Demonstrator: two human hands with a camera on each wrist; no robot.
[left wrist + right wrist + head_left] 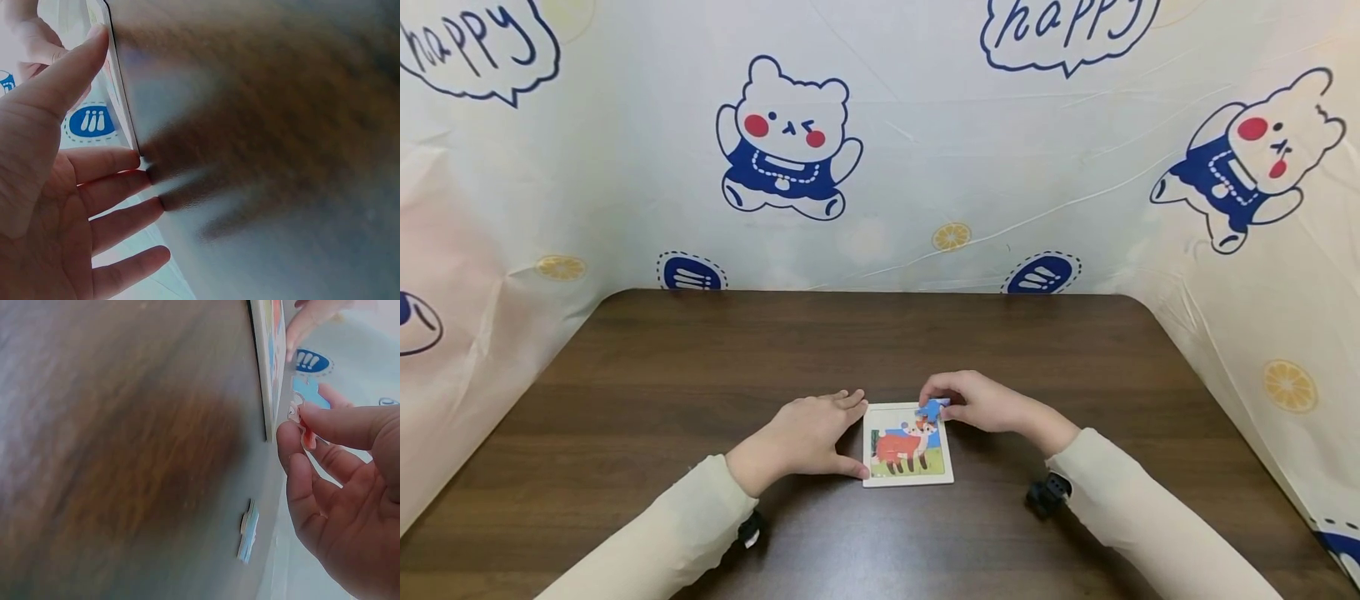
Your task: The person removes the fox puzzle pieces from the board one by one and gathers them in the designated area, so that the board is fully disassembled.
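Observation:
A square jigsaw tray [887,481] with a white frame lies on the table, its picture a red fox-like animal on grass. My left hand [816,437] is at its left side, thumb by the near corner and fingers stretched toward the far one. In the left wrist view, the left fingertips [153,203] rest along the tray's edge. Over the far right corner, my right hand [988,403] pinches a puzzle piece [932,409], mostly blue. The right wrist view shows this piece [306,394] between thumb and fingers, with a red-orange patch and part of a face.
Another loose puzzle piece [249,532] lies on the table near my right hand. The brown wooden table [880,342] runs back to a printed cloth wall [910,167], with more cloth at both sides. A small black device [1048,495] sits at my right cuff.

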